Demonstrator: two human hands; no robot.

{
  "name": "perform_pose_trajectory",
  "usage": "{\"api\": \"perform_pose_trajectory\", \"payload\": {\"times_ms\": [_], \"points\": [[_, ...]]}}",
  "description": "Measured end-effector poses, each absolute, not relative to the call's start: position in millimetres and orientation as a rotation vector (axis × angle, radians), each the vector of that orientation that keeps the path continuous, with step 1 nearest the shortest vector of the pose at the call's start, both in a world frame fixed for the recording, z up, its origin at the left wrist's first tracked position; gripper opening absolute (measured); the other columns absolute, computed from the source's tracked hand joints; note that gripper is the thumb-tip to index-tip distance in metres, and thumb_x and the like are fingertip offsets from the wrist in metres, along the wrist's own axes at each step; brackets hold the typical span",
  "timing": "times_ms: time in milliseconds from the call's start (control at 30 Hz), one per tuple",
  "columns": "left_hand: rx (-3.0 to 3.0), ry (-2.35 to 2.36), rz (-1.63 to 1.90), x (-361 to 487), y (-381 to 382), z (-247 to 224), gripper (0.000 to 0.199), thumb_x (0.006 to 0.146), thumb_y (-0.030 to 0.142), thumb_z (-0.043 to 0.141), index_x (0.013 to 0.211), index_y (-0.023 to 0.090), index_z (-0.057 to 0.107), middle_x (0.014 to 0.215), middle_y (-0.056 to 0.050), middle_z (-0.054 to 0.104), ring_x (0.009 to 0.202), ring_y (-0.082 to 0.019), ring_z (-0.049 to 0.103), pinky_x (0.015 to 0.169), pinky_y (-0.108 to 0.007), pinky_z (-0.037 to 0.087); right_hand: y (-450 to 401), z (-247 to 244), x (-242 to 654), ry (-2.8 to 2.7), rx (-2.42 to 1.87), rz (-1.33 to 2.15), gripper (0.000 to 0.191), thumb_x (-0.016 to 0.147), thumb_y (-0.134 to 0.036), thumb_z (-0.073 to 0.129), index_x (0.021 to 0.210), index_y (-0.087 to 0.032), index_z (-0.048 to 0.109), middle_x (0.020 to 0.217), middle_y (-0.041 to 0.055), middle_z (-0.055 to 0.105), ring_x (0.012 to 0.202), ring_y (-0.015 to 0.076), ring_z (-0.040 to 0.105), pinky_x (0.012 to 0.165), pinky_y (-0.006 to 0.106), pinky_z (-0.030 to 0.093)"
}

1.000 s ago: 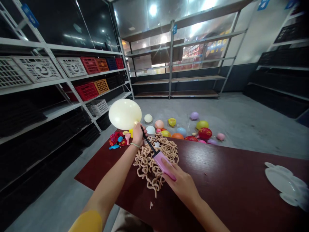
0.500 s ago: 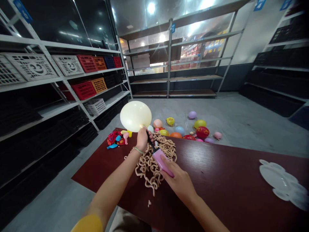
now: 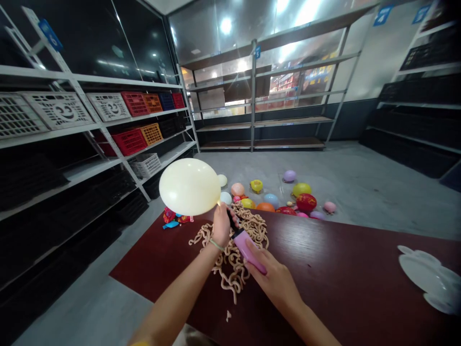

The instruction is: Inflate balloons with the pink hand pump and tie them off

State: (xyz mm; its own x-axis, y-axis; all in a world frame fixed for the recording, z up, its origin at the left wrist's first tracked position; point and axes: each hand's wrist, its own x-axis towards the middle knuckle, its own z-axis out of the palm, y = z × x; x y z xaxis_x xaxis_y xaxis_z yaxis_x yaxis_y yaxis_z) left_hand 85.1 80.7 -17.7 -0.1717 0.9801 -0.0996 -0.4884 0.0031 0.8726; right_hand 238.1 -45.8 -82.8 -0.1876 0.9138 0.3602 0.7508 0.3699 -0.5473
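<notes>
While the left hand (image 3: pixel 221 225) clenched the neck of a cream balloon (image 3: pixel 189 187) onto a black nozzle (image 3: pixel 230 218), the right hand (image 3: pixel 275 283) lay clasped over a pink hand pump (image 3: pixel 248 250). That one balloon was inflated and held up above the near part of the dark red table (image 3: pixel 324 269), with a tangle of crinkled tan tubing (image 3: pixel 230 254) under both hands. Just beyond lay a small heap of limp balloons (image 3: pixel 176 217), uninflated, and a single white scalloped plate (image 3: pixel 421 274) sat far right. About fifteen filled balloons (image 3: pixel 265 207) covered the floor past the table's edge, before steel shelving (image 3: pixel 253 96).
</notes>
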Motion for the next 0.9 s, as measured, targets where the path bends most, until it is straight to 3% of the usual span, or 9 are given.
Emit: {"api": "perform_pose_trajectory", "payload": {"times_ms": [167, 500, 767, 900], "points": [[0.776, 0.875, 1.528, 90, 65, -23, 0.032, 0.089, 0.049, 0.055, 0.077, 0.021, 0.045, 0.061, 0.005, 0.047, 0.046, -0.009, 0.045, 0.046, -0.021, 0.044, -43, -80, 241, -2.058, -1.407, 0.270, 0.057, 0.096, -0.032, 0.053, 0.149, -0.042, 0.037, 0.132, 0.0030, 0.063, 0.102, 0.0239, 0.071, 0.082, 0.038, 0.060], [0.705, 0.836, 1.552, 64, 62, -52, 0.031, 0.091, 0.047, 0.054, 0.076, 0.020, 0.046, 0.060, 0.003, 0.051, 0.049, -0.011, 0.052, 0.049, -0.024, 0.047, -43, -82, 237, -2.237, -1.429, 0.257, 0.055, 0.094, -0.037, 0.056, 0.147, -0.040, 0.043, 0.130, 0.0049, 0.064, 0.103, 0.0232, 0.069, 0.085, 0.035, 0.058], [0.594, 0.815, 1.574, 48, 62, -39, 0.027, 0.091, 0.041, 0.053, 0.075, 0.021, 0.046, 0.059, 0.003, 0.054, 0.050, -0.013, 0.059, 0.051, -0.025, 0.050, -42, -79, 229, -2.254, -1.404, 0.193, 0.051, 0.095, -0.033, 0.057, 0.145, -0.036, 0.048, 0.130, 0.0061, 0.064, 0.106, 0.0227, 0.068, 0.087, 0.036, 0.058], [0.540, 0.853, 1.649, 38, 66, -29, 0.032, 0.091, 0.046, 0.054, 0.074, 0.019, 0.047, 0.057, 0.002, 0.055, 0.050, -0.013, 0.059, 0.054, -0.026, 0.052, -45, -82, 227, -2.294, -1.416, 0.144, 0.051, 0.093, -0.032, 0.059, 0.142, -0.036, 0.051, 0.128, 0.0063, 0.066, 0.104, 0.0226, 0.069, 0.083, 0.035, 0.059]]}}
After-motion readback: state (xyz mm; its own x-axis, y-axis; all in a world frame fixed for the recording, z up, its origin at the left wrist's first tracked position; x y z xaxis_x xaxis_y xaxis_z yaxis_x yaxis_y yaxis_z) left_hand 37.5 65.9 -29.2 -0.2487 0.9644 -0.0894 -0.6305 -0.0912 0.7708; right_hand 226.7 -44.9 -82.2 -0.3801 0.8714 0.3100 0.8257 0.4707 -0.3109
